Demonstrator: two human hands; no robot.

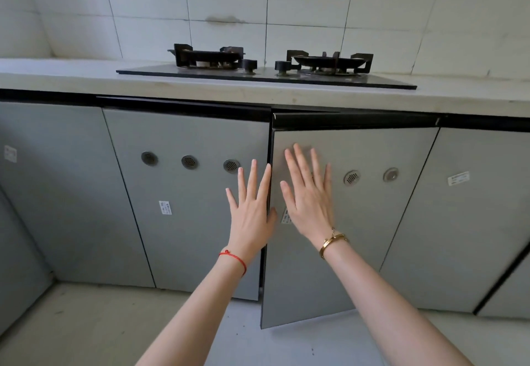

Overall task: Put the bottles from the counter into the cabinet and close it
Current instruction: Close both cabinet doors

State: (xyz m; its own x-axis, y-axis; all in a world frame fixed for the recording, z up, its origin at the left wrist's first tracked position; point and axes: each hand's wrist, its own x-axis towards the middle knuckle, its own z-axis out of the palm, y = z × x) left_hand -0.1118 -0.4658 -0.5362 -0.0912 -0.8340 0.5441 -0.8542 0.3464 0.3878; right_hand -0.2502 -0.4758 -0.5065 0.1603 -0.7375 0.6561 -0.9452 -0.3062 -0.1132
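Left hand point(252, 210): flat, fingers spread, on left cabinet door point(186, 193). Right hand point(308, 193): flat on right cabinet door point(358, 222), ajar. Counter point(57, 75) above hands: no bottles; presumably stowed. Remaining: shut door.

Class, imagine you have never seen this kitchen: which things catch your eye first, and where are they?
Two open hands in the middle: the left hand on the shut left door, the right hand flat on the right door, which stands ajar. Above, a black gas stove sits on the pale counter; no bottles show there.
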